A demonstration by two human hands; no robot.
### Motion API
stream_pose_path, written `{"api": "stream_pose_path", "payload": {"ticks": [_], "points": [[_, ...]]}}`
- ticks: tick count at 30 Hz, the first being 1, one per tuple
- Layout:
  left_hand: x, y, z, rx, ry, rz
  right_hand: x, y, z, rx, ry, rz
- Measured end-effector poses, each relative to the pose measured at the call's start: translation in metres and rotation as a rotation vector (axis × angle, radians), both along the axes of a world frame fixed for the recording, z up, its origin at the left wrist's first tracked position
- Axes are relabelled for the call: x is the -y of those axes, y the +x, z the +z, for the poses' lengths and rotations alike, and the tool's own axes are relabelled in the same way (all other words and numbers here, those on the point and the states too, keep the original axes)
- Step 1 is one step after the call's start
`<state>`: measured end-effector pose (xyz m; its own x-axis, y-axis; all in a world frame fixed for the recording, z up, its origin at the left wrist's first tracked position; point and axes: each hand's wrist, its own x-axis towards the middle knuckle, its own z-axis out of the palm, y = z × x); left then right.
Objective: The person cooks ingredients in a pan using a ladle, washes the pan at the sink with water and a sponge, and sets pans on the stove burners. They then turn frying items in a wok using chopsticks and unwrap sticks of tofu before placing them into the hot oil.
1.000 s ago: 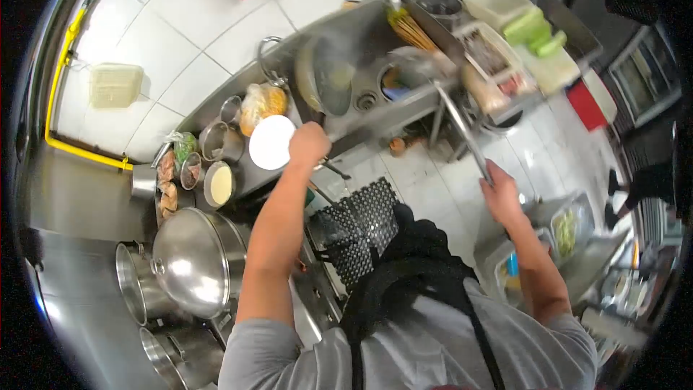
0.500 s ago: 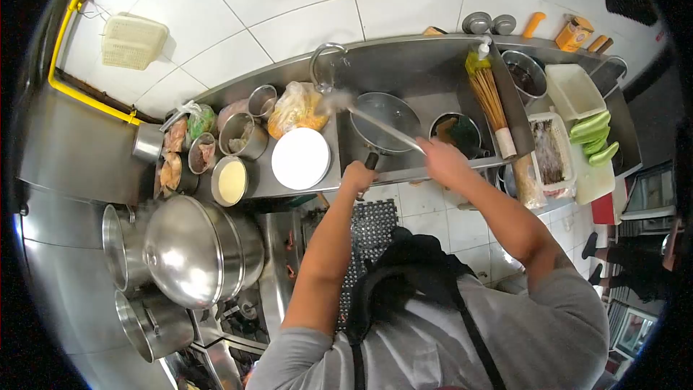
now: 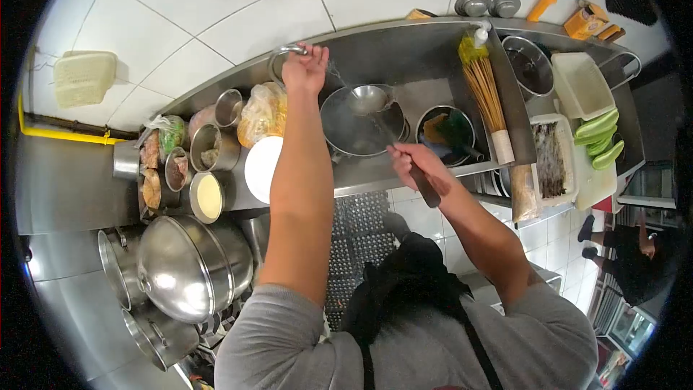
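Note:
Up at the back edge of the sink, my left hand has its fingers curled at the spout of the metal faucet. Water streams down from beside the fingers. My right hand is closed around the handle of a metal ladle. The ladle's round bowl sits over a wide metal pan in the sink basin. Right of the pan stands a pot with dark liquid and a green and brown item in it.
White plates, a bag of yellow food and metal bowls stand left. Skewers, a basket and green vegetables are right. A large domed steamer is lower left. Another person is far right.
My left hand has let go of the pan's dark handle and moved up to the faucet. My right hand has shifted left and down, bringing the ladle bowl from near the faucet to over the pan.

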<state>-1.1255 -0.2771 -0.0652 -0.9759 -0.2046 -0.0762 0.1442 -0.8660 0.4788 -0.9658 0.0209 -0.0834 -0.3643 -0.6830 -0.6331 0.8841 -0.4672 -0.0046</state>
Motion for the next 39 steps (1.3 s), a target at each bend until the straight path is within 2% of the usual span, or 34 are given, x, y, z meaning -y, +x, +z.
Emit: {"api": "stream_pose_path", "payload": {"ticks": [1, 3, 4, 5, 7, 8, 10, 11, 14, 16, 18, 19, 20, 23, 24, 26, 27, 30, 31, 32, 34, 37, 39], "points": [[-0.004, 0.006, -0.008, 0.026, 0.022, -0.032, 0.003, -0.006, -0.002, 0.058, -0.030, 0.003], [-0.013, 0.025, -0.025, 0.078, 0.070, -0.096, 0.009, -0.009, 0.001, -0.084, 0.100, 0.131], [-0.017, 0.024, -0.028, 0.152, -0.067, -0.131, 0.011, -0.008, 0.006, -0.155, 0.168, 0.196], [-0.021, 0.021, -0.030, 0.226, -0.203, -0.167, 0.003, -0.005, 0.014, -0.455, 0.414, 0.410], [-0.022, 0.015, -0.033, 0.317, -0.459, -0.295, -0.001, -0.005, 0.015, -0.814, 0.727, 0.728], [-0.021, 0.013, -0.034, 0.431, -0.723, -0.273, -0.002, -0.005, 0.015, -0.996, 0.878, 0.889], [-0.030, 0.011, 0.003, 0.645, -1.256, -0.215, -0.019, -0.002, -0.029, -1.477, 1.087, 0.878], [-0.036, 0.019, 0.016, 0.495, -1.939, -0.067, -0.031, 0.003, -0.046, -1.714, 1.188, 0.857], [-0.028, 0.035, -0.017, 0.397, -2.212, -0.337, -0.060, 0.022, -0.015, -1.612, 1.453, 1.071], [-0.027, 0.076, -0.052, 0.458, -2.327, -0.644, -0.086, 0.022, -0.007, -1.560, 1.647, 1.061], [-0.043, 0.152, -0.048, 0.620, -2.326, -0.787, -0.106, 0.014, -0.003, -1.491, 1.798, 1.093], [-0.048, 0.186, -0.066, 0.696, -2.430, -0.728, -0.114, 0.006, -0.002, -1.439, 1.857, 1.134], [-0.053, 0.212, -0.085, 0.772, -2.528, -0.670, -0.121, -0.001, -0.002, -1.502, 1.905, 1.158], [-0.041, 0.237, -0.097, 0.766, -2.281, -0.530, -0.136, -0.030, -0.031, -1.425, 2.006, 1.224], [-0.041, 0.238, -0.090, 0.752, -2.180, -0.649, -0.135, -0.032, -0.031, -1.366, 2.012, 1.292], [-0.035, 0.233, -0.066, 0.725, -1.972, -0.852, -0.127, -0.026, -0.031, -1.530, 2.198, 1.289], [-0.025, 0.239, -0.082, 0.804, -1.517, -0.860, -0.119, -0.023, -0.034, -1.625, 2.279, 1.283], [-0.020, 0.259, -0.083, 0.669, -1.180, -0.784, -0.115, -0.030, -0.060, -1.350, 2.329, 1.359], [-0.021, 0.266, -0.077, 0.668, -1.347, -0.722, -0.113, -0.034, -0.055, -1.258, 2.282, 1.387], [-0.020, 0.272, -0.074, 0.645, -1.344, -0.715, -0.115, -0.036, -0.056, -1.263, 2.304, 1.316], [-0.019, 0.283, -0.070, 0.593, -1.347, -0.724, -0.131, -0.051, -0.066, -1.160, 2.139, 1.380], [-0.029, 0.297, -0.061, 0.551, -1.405, -0.600, -0.144, -0.057, -0.069, -1.308, 2.020, 1.093], [-0.039, 0.298, -0.049, 0.531, -1.494, -0.497, -0.145, -0.053, -0.050, -1.268, 1.952, 1.010]]}}
